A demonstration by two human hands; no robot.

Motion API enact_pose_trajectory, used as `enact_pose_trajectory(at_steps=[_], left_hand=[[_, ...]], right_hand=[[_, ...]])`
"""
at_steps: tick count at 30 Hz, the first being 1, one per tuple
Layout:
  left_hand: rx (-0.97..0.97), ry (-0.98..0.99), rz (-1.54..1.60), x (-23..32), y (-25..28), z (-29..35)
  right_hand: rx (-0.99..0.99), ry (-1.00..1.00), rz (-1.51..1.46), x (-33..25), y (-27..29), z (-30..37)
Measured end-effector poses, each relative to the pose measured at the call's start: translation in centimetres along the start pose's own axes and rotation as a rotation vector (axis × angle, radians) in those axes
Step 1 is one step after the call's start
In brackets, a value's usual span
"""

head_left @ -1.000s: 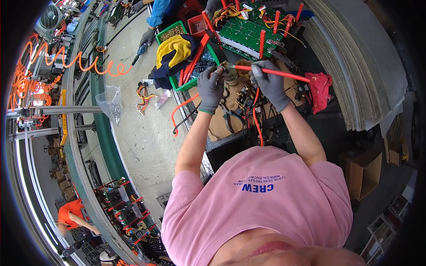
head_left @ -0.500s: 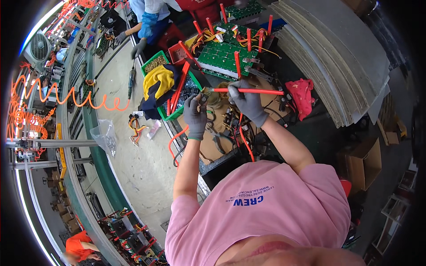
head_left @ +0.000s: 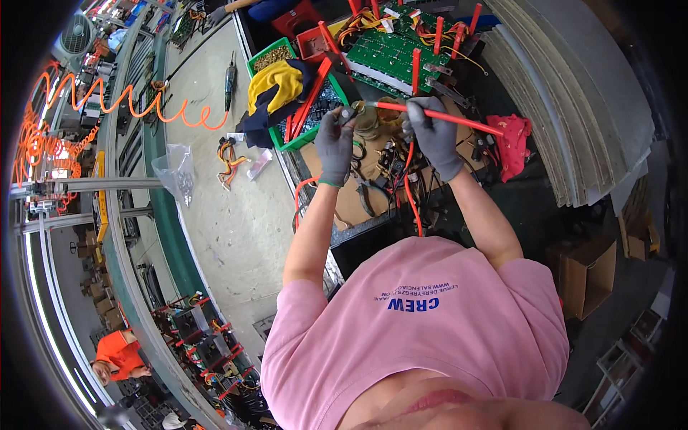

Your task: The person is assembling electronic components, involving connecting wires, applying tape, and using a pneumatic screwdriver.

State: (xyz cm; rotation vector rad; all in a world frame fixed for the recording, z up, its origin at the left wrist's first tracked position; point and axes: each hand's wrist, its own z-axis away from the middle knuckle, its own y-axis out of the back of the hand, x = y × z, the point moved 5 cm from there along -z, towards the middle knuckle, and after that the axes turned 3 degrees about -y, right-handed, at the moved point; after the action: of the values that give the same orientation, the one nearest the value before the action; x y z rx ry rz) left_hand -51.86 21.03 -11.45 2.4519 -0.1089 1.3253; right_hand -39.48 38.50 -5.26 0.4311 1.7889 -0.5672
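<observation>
On the tabletop (head_left: pixel 347 234) beneath the fingers (head_left: pixel 329 125) lay a brown cardboard sheet (head_left: pixel 349 204). Pliers (head_left: pixel 366 198) and tangled cables (head_left: pixel 393 161) rested on it, nearer the person than the fingers; a green bin (head_left: pixel 297 142) stood to their left.

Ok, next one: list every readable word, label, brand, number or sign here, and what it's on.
Pink T-shirt: one large blue word is legible, its wording not copied here; the finer blue lines by it are small and only partly legible.
Green circuit board: any markings are too small to read.
Red stick: no lettering discernible.
</observation>
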Motion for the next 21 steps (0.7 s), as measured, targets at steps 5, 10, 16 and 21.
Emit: enact_pose_trajectory(at_steps=[5, 10, 16, 21], left_hand=[[-0.023, 0.317, 0.259, 1.9, 0.1, -0.9], [-0.003, 0.402, 0.305, 2.7, 0.3, -1.0], [0.013, 0.427, 0.298, 1.3, -0.2, -0.5], [-0.01, 0.405, 0.283, -0.1, -0.6, -0.2]], right_hand=[[0.027, -0.03, 0.047, 1.5, 0.6, 0.4], [0.007, -0.097, 0.014, 2.1, -0.3, 0.4], [-0.03, -0.046, 0.025, 1.4, -0.6, 0.6], [-0.026, -0.052, -0.004, 0.3, -0.8, 0.5]])
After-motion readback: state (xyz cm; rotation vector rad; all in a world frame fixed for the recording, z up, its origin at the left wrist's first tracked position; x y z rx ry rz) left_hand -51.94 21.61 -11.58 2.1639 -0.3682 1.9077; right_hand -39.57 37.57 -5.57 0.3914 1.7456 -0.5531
